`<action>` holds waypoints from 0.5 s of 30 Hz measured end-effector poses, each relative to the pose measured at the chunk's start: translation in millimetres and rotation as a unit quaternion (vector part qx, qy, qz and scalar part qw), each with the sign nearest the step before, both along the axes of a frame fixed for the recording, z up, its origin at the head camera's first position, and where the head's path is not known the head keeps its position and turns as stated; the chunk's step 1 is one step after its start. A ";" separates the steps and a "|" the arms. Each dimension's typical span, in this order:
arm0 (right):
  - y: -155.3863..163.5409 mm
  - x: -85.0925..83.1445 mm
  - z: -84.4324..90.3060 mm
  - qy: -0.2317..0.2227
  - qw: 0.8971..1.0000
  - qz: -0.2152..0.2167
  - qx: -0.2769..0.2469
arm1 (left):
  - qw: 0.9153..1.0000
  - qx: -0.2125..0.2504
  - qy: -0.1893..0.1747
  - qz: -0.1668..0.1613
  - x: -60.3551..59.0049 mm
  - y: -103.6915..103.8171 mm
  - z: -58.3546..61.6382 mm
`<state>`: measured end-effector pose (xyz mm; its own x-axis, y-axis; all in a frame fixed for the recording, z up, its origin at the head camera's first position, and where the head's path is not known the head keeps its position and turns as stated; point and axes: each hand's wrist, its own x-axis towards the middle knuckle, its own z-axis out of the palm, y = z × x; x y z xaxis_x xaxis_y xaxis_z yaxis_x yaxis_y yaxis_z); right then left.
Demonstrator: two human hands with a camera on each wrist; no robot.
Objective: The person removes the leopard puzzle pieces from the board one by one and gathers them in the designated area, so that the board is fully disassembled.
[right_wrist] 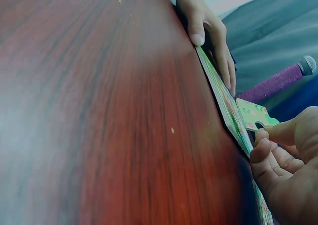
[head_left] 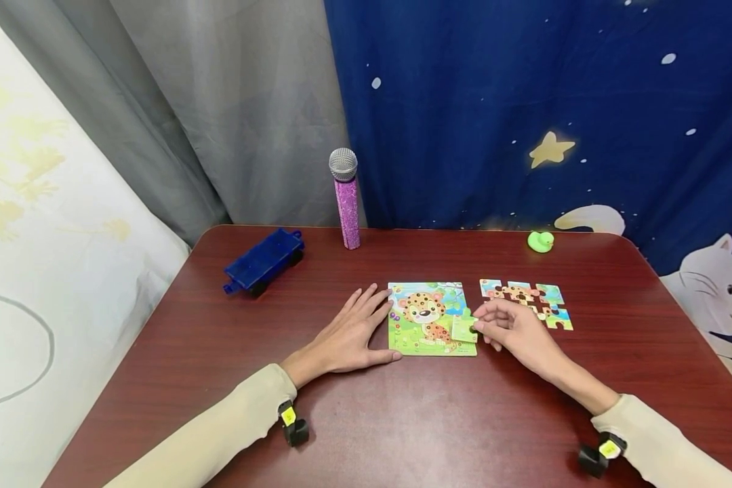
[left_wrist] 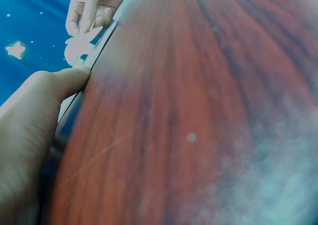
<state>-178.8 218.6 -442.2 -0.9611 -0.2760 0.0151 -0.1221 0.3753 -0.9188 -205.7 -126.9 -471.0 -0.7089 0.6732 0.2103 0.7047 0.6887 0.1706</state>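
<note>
A square puzzle board printed with a spotted leopard cub lies on the table in front of me. My left hand is spread flat at the board's left side, its fingertips and thumb touching the edge. With thumb and fingers my right hand pinches a green puzzle piece, held over the lower right part of the board. In the right wrist view this piece stands tilted above the board's edge. Several loose puzzle pieces lie beyond the right hand, partly hidden by it.
A blue toy wagon sits at the back left of the dark red table. Near the back edge a microphone with a glittery purple handle stands upright. At the back right is a small green rubber duck. Curtains hang behind.
</note>
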 end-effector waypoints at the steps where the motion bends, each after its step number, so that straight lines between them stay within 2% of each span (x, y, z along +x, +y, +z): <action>1: 3.3 0.5 0.5 -0.001 1.000 -0.002 0.001 | 1.000 0.000 0.000 0.000 0.0 0.1 0.1; 15: 33.5 11.5 -0.7 0.008 1.000 -0.021 0.012 | 1.000 0.000 -0.008 0.003 0.6 -0.2 -0.1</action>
<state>-167.3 252.2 -442.9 -0.9716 -0.2354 0.0234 -0.1194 0.4027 -0.9075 -205.1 -127.1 -471.1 -0.7161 0.6691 0.1988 0.6978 0.6931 0.1807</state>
